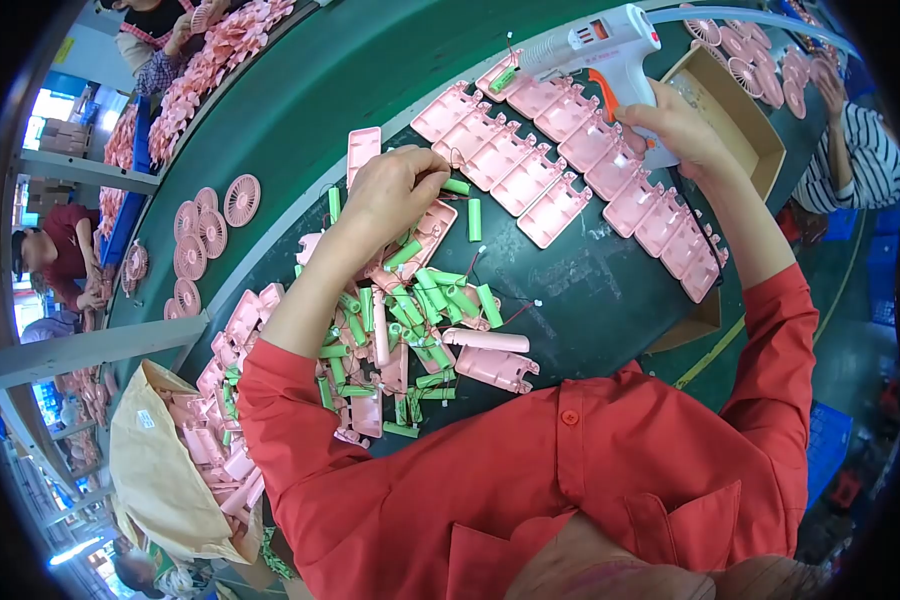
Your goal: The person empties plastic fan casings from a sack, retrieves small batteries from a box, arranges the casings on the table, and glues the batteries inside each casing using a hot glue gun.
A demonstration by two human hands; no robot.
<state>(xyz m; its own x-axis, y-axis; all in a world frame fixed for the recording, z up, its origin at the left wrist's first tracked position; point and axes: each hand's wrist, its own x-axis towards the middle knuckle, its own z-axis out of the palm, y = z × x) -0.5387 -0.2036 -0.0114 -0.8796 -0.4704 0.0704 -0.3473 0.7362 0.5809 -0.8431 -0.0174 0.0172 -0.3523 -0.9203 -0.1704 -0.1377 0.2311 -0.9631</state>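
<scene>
Nearest: red shirt point(570, 480), front close to the bench's near edge. Off the bench's left end, a tan sack point(155, 470), mouth open, holding pink parts point(208, 445). White label point(146, 418) on the sack; print too small to read.

Bench point(570, 310): dark green top, scuffed. Toward its near edge, left part: loose heap of green cells point(432, 288) with thin wires, mixed with pink shells point(490, 368).

Left hand point(395, 190): over the far side of the heap, fingers curled, thumb and fingertips drawn together. One cell just beside the fingertips; cannot tell whether a wire or anything else is pinched.

Right hand point(682, 130): gripping the handle of a white glue gun point(610, 42), fingers near its orange trigger point(604, 92). Print on the gun body, not legible. Nozzle end near a shell with a cell in it. More shells lie in two slanting rows, inner side up, the longer one reaching toward the bench's right end.

Carton point(768, 160): open, beyond the right hand; contents unclear.

Farther: green belt point(300, 110) past the bench's far edge, round grilles point(242, 200) on it. Striped sleeve point(855, 165) of a co-worker at right; others across the belt.
</scene>
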